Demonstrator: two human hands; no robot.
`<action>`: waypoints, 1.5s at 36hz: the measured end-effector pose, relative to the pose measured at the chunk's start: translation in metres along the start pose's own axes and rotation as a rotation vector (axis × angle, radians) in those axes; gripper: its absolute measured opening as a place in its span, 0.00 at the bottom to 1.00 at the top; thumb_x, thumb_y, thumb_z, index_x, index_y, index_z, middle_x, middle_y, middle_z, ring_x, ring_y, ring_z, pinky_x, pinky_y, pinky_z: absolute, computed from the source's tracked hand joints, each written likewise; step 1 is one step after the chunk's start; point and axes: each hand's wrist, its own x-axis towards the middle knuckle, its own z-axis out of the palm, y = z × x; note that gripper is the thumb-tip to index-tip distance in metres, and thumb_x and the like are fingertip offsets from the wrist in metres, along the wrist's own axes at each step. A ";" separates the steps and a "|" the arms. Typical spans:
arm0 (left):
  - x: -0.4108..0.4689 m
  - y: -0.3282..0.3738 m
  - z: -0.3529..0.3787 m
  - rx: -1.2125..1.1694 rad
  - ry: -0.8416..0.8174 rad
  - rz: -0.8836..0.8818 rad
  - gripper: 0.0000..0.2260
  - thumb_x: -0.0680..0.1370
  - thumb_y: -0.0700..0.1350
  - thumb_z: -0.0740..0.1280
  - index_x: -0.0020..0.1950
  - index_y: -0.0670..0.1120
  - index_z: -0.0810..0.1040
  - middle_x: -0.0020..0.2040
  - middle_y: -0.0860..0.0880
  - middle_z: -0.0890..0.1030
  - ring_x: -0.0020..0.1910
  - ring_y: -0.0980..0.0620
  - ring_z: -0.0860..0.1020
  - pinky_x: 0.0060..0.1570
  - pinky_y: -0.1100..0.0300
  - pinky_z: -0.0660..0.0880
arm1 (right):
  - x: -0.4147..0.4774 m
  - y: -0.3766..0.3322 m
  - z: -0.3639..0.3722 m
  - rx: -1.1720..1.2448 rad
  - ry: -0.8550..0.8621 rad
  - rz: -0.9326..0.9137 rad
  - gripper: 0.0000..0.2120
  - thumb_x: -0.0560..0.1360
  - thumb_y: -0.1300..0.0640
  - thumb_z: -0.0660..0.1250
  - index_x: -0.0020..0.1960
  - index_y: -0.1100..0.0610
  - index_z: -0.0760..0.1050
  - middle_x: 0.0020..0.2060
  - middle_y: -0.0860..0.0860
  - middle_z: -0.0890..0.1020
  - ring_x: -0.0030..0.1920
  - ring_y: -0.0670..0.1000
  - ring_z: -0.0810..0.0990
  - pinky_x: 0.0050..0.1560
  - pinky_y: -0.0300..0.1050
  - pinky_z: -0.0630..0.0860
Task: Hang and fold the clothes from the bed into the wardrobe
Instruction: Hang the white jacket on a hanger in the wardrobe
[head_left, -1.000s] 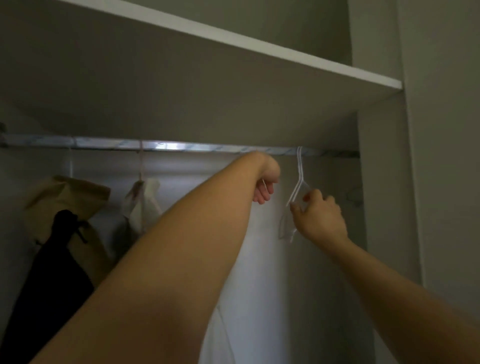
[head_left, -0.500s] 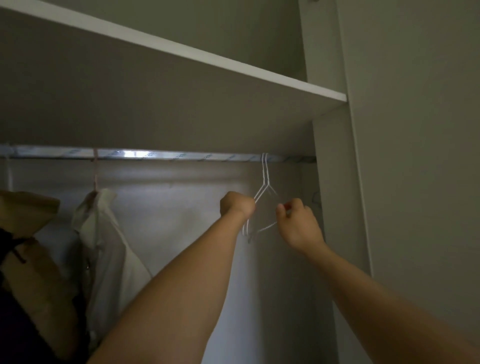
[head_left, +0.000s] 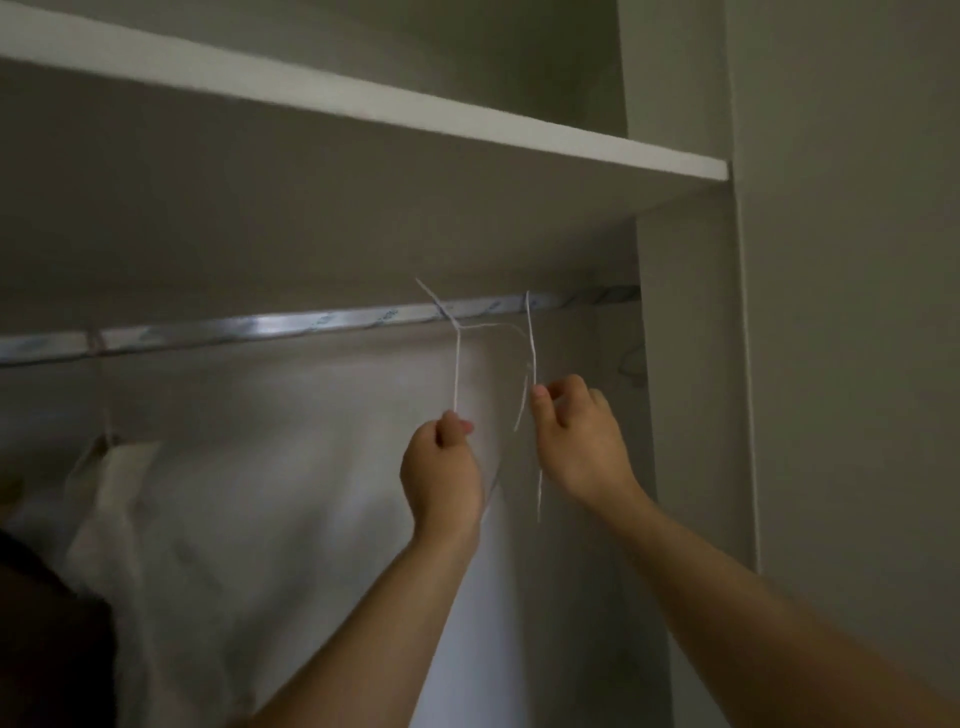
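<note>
White wire hanger (head_left: 457, 364), centre of the wardrobe opening, just below the silver rail (head_left: 311, 325): my left hand (head_left: 441, 467) is curled round its lower end, and its bent top slants up across the rail. Whether it hooks there I cannot tell. Just beside it to the right, a second wire (head_left: 531, 332) runs nearly upright from the rail downward; my right hand (head_left: 576, 436) pinches it between thumb and fingertips. A thin strand links the two wires near the top, so I cannot tell if they form one hanger or two. Left of my arms a pale garment (head_left: 156, 519) hangs from the rail, with a dark garment (head_left: 47, 649) at the lower left corner. Above the rail runs a white shelf (head_left: 363, 104) — to the right stands the wardrobe's side panel (head_left: 685, 364), near my right hand.
</note>
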 end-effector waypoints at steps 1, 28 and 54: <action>-0.005 0.004 -0.004 -0.022 0.006 -0.028 0.14 0.83 0.49 0.59 0.40 0.52 0.78 0.41 0.54 0.80 0.43 0.54 0.77 0.44 0.57 0.70 | 0.007 -0.004 -0.001 -0.003 -0.016 0.011 0.09 0.82 0.44 0.55 0.49 0.49 0.68 0.48 0.53 0.77 0.45 0.49 0.71 0.44 0.44 0.65; -0.031 0.236 -0.094 -0.180 -0.128 -0.780 0.12 0.82 0.49 0.64 0.41 0.46 0.73 0.32 0.51 0.73 0.21 0.55 0.68 0.25 0.64 0.70 | -0.088 -0.184 -0.231 -0.107 -0.589 0.455 0.14 0.83 0.48 0.59 0.54 0.52 0.82 0.41 0.45 0.79 0.39 0.44 0.76 0.37 0.27 0.66; -0.031 0.230 -0.110 0.018 -0.174 -0.848 0.11 0.84 0.43 0.62 0.44 0.38 0.73 0.38 0.45 0.76 0.34 0.50 0.79 0.35 0.56 0.80 | -0.138 -0.206 -0.379 -0.306 -0.628 0.424 0.14 0.83 0.47 0.57 0.60 0.48 0.79 0.50 0.48 0.78 0.48 0.47 0.77 0.50 0.40 0.74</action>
